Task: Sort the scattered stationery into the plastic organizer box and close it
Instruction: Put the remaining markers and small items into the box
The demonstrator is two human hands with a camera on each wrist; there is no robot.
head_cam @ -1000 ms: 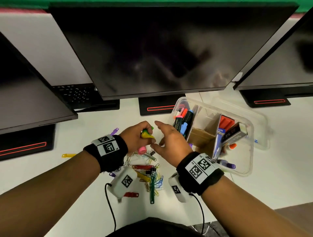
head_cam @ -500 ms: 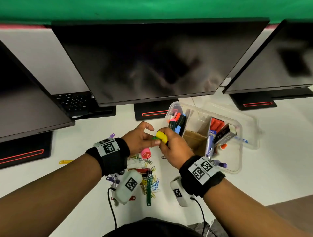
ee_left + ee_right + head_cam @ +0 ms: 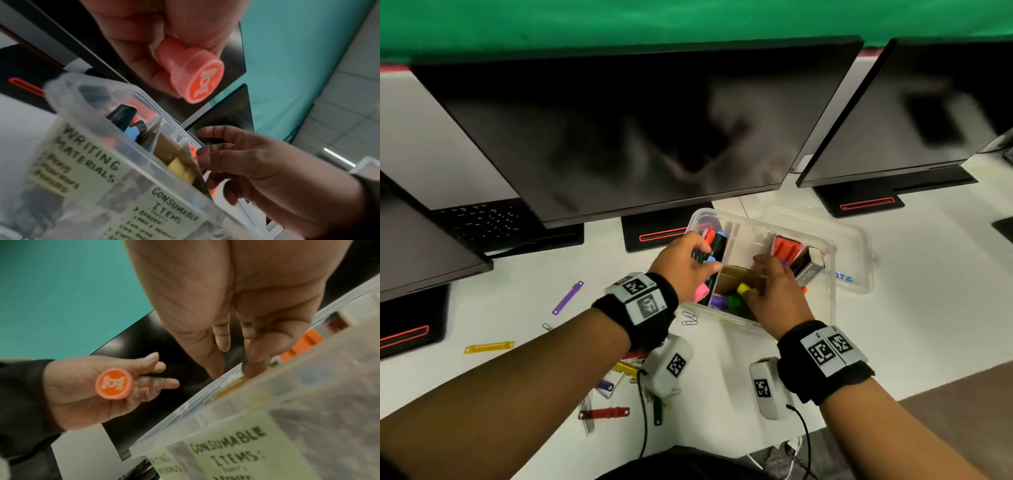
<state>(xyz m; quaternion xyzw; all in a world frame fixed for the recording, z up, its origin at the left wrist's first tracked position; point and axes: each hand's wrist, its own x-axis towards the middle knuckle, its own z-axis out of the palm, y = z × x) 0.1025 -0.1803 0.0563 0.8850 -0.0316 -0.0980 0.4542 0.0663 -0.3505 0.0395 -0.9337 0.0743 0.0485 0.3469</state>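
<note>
The clear plastic organizer box (image 3: 828, 301) stands open under the middle monitor, with markers (image 3: 717, 241) in its left compartment. My left hand (image 3: 681, 265) hovers over that end and grips a pink stamp (image 3: 702, 293) (image 3: 191, 71) (image 3: 114, 383) in its curled lower fingers. My right hand (image 3: 774, 291) reaches into the cardboard-lined middle compartment with loosely spread fingers (image 3: 207, 131). Its thumb touches a yellow stamp (image 3: 742, 287) (image 3: 180, 170) that lies there beside green and purple pieces (image 3: 734, 303). The box's front labels (image 3: 228, 444) read "Writing Materials" and "Consumable Items".
The box's lid (image 3: 859, 253) lies behind it to the right. Loose on the white desk: paper clips (image 3: 690, 318), a purple fastener (image 3: 567, 297), a yellow one (image 3: 489, 347), a red one (image 3: 604, 413), more under my left wrist. Monitors (image 3: 640, 130) overhang the back.
Both hands moved forward from the pile to the box. The yellow stamp went from my right hand's grip above the desk down into the middle compartment. My left hand kept the pink stamp.
</note>
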